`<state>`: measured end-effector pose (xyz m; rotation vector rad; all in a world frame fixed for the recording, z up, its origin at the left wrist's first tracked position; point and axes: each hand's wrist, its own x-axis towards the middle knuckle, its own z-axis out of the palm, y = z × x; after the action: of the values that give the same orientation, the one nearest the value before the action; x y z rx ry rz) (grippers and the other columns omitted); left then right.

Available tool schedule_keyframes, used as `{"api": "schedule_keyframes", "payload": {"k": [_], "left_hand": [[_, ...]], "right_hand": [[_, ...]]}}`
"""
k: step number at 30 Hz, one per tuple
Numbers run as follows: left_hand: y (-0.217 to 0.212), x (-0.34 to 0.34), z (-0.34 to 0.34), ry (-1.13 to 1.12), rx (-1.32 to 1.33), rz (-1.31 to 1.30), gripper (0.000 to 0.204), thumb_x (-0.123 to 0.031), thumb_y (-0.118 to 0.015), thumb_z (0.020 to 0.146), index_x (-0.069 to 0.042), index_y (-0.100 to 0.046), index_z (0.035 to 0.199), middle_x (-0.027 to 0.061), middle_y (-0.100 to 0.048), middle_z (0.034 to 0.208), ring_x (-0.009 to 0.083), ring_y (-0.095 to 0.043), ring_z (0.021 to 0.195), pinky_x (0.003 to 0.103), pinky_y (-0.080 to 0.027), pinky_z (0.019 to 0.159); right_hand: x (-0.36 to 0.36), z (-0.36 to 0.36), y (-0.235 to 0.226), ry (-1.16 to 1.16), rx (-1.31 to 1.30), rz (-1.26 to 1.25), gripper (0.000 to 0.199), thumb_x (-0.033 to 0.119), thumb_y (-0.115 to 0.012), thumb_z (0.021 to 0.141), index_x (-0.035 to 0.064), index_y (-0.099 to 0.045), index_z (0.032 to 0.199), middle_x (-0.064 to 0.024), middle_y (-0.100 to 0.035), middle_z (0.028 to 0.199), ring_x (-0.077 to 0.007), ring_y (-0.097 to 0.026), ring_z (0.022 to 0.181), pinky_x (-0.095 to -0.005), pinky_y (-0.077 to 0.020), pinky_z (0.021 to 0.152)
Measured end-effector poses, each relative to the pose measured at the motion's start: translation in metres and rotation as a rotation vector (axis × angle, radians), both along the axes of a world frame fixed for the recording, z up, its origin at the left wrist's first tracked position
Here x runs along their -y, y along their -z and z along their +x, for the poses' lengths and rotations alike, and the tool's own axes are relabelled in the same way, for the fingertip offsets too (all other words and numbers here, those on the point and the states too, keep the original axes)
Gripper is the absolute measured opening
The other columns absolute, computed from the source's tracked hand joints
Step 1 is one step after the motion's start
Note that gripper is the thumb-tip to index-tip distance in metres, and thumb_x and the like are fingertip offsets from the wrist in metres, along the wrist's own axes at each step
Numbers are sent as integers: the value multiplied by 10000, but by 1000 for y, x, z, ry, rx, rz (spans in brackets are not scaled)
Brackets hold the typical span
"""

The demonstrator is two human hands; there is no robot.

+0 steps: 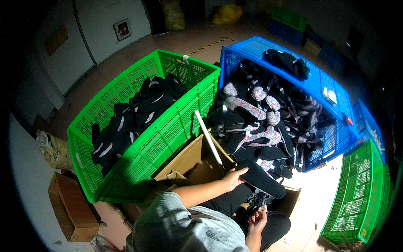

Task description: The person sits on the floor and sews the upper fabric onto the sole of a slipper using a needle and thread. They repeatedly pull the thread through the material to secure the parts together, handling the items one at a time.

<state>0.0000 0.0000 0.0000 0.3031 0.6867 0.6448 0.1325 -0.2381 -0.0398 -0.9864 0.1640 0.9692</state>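
Left hand point(233, 178), fingers curled, grips the near end of a long flat black shoe insole point(263, 179); the insole runs toward 4 o'clock from the hand, over the lap. Right hand point(258, 217) sits low at 6 o'clock, fingers half closed around a small dark patterned piece point(257, 199); hard to tell how firm the hold is.

Blue plastic mesh crate point(323, 84) at 1 o'clock, heaped with black and floral-patterned shoe parts point(256, 113). Green plastic mesh crate point(176, 126) at 11 o'clock, touching the blue one, holds black pieces point(134, 117). Open brown cardboard box point(189, 161) just beside the left hand, a white flat strip point(208, 136) leaning on its edge. Another green crate point(357, 193) stands at 4 o'clock.
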Motion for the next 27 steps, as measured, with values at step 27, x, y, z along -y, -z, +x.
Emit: {"api": "schedule_keyframes", "payload": {"k": [27], "left_hand": [[5,-1,-3,17,-8,29,353,-234,-737,882,-119,-601,1186,53,-647,1164,212,-604,1087,416,-483,934]], "right_hand": [[-2,-3,2,0,-8,9,440,255,-595,958,74,-502,1348,-24,-653,913,-83,-500,596,-197,-343,389]]}}
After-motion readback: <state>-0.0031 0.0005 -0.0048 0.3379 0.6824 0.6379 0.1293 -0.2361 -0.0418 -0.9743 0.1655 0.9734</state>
